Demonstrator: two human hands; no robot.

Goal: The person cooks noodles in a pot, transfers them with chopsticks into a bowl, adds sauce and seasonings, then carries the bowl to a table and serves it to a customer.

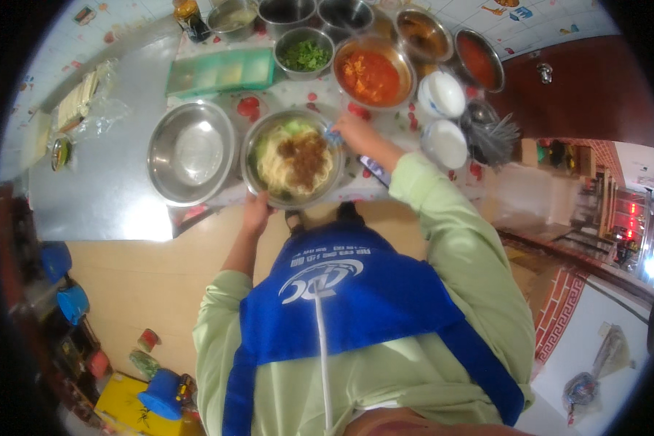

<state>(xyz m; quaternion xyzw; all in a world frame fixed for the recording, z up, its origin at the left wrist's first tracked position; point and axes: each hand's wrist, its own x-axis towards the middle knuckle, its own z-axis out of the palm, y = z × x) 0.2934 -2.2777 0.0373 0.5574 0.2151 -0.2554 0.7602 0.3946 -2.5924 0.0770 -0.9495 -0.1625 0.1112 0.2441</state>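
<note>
A steel bowl of noodles (297, 158) topped with brown sauce and some green vegetable stands before me. My left hand (258, 210) grips its near left rim. At the bowl's upper right rim is my right hand (355, 132), its fingers closed on a small blue and white thing, perhaps a cloth; I cannot tell exactly. Left of the noodles an empty steel basin (192, 153) touches or nearly touches the bowl. Beyond my right hand sits a steel basin of red sauce (371, 75), with a steel bowl of chopped green herbs (304, 55) beside it.
White bowls (448, 94) and a dark plastic bag (493, 136) lie at the right. A phone (375, 170) is under my right forearm. Behind stand a green compartment tray (221, 72), several steel pots (344, 13) and a dark bottle (191, 20). A steel worktop (114, 169) adjoins on the left.
</note>
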